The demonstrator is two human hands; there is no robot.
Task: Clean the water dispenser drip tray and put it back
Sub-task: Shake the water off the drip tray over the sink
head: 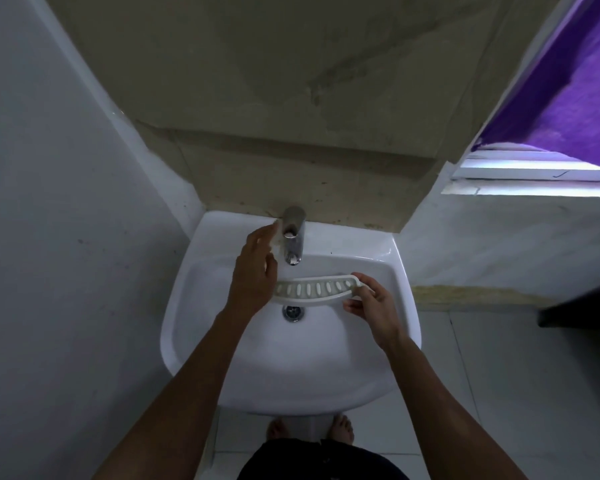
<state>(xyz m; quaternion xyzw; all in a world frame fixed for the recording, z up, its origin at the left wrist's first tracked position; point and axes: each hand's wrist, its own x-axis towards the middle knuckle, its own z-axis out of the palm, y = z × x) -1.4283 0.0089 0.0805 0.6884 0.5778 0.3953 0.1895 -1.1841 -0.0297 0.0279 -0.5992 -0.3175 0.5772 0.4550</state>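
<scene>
A curved white drip tray (316,289) with several slots hangs over the white sink (243,368), just above the drain (292,312). My right hand (374,308) grips the tray's right end between thumb and fingers. My left hand (255,271) is raised over the tray's left end, fingers apart, with its fingertips close to the left side of the chrome tap (293,235). The left end of the tray is hidden behind that hand. No water is visible at the spout.
The sink stands in a narrow corner between a white wall on the left and a beige wall behind. A window with a purple curtain (575,88) is at the upper right. A dark ledge (582,311) juts in at the right.
</scene>
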